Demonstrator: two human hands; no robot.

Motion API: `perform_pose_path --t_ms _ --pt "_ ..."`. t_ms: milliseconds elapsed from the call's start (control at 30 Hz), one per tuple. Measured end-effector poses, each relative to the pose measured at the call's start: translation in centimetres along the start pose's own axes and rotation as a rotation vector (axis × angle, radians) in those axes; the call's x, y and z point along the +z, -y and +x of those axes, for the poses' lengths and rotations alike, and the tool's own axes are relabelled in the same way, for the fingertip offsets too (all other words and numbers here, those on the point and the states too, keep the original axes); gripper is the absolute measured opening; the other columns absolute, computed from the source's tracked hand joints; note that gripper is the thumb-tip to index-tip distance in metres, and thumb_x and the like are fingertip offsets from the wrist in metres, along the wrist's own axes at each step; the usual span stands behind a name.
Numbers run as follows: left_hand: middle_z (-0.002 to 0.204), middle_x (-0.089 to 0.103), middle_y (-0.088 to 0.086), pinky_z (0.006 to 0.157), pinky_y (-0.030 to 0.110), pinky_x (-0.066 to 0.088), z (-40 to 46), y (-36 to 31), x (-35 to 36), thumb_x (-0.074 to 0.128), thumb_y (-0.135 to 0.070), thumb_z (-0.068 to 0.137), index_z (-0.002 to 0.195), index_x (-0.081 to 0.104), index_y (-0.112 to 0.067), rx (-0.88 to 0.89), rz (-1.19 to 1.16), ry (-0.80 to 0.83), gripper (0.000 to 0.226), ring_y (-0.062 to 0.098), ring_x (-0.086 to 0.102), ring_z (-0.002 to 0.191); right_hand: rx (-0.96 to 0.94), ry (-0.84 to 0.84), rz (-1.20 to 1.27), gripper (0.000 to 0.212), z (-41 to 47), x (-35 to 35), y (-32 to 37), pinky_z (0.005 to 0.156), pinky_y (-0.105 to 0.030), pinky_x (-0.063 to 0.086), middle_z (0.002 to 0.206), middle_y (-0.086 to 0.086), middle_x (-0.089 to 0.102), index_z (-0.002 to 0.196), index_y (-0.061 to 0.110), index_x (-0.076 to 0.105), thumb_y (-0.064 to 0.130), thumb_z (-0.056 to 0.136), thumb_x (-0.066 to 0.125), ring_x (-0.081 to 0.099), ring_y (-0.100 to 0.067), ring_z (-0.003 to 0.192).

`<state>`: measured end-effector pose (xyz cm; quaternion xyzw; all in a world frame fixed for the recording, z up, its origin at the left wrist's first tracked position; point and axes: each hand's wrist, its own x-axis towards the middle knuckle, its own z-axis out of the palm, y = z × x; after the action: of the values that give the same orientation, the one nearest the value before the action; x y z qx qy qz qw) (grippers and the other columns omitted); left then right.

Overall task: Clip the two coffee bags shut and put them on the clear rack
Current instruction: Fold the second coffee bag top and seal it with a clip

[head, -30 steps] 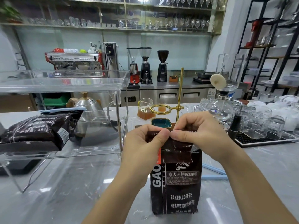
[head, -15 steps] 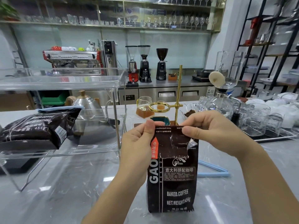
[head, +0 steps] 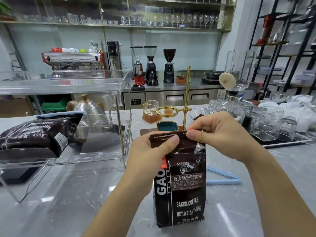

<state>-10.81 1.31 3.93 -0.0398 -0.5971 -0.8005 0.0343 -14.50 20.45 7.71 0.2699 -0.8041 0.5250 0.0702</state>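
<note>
A dark coffee bag (head: 181,189) stands upright on the grey marble table (head: 68,202), long axis vertical, printed face toward the camera, its base close to the table's near edge. Its top flap is folded over toward the camera. The left hand (head: 150,154) pinches the flap's left part between thumb and fingers, and the right hand (head: 217,132) is closed on the flap's right corner in the same way.

Just right of the bag, a light blue clip (head: 224,178) lies open in a narrow V flat on the table, untouched, its point aimed right.

The second coffee bag (head: 32,139) lies on its side on the lower shelf of the clear rack (head: 68,82) at the table's left side, long axis running left to right, a blue clip (head: 59,114) across its end. The table is bare in front of the rack and to the right of the standing bag.
</note>
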Motion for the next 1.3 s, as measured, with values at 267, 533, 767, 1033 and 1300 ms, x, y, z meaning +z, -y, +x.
perform_pose_path --t_ms 267,533,767,1033,1300 --pt "0.077 0.083 0.011 0.056 0.030 0.064 0.21 -0.15 -0.29 0.082 -0.018 0.064 0.081 0.082 -0.014 0.008 0.006 0.031 0.018 0.023 0.079 0.065 0.009 0.038 0.035 0.017 -0.33 -0.53 0.25 0.081 -0.072 0.050 0.086 -0.021 0.078 0.091 0.014 0.077 0.025 0.081 0.070 0.067 -0.054 0.087" --pt "0.087 0.084 0.015 0.058 0.030 0.064 -0.02 -0.29 -0.36 0.088 -0.015 0.071 0.096 0.079 -0.010 -0.045 0.043 0.021 0.026 0.026 0.082 0.071 0.024 -0.028 0.005 0.017 -0.03 -0.10 0.02 0.075 -0.061 0.056 0.079 -0.018 0.079 0.081 0.015 0.077 0.002 0.088 0.068 0.072 -0.045 0.079" --pt "0.086 0.085 0.013 0.057 0.028 0.063 -0.05 -0.25 -0.39 0.084 -0.006 0.082 0.087 0.082 -0.012 -0.069 0.089 0.056 0.008 0.025 0.082 0.071 0.041 -0.013 0.028 0.006 -0.28 -0.29 0.39 0.078 -0.067 0.052 0.081 -0.023 0.077 0.087 0.007 0.076 0.007 0.087 0.070 0.068 -0.052 0.082" --pt "0.087 0.086 0.008 0.060 0.028 0.064 -0.16 -0.03 -0.47 0.090 -0.016 0.074 0.087 0.084 -0.022 -0.030 0.129 0.071 0.015 0.025 0.083 0.076 -0.006 0.005 0.059 0.019 -0.43 -0.14 0.41 0.080 -0.068 0.053 0.084 -0.024 0.077 0.085 0.005 0.077 0.023 0.079 0.074 0.069 -0.050 0.085" --pt "0.091 0.085 0.012 0.063 0.032 0.065 -0.10 0.08 -0.51 0.089 -0.032 0.060 0.095 0.083 -0.015 0.007 0.126 0.087 0.039 0.030 0.083 0.080 -0.026 0.032 0.085 0.017 -0.55 -0.51 0.31 0.074 -0.069 0.051 0.085 -0.029 0.074 0.085 0.006 0.079 0.022 0.080 0.075 0.066 -0.052 0.080"
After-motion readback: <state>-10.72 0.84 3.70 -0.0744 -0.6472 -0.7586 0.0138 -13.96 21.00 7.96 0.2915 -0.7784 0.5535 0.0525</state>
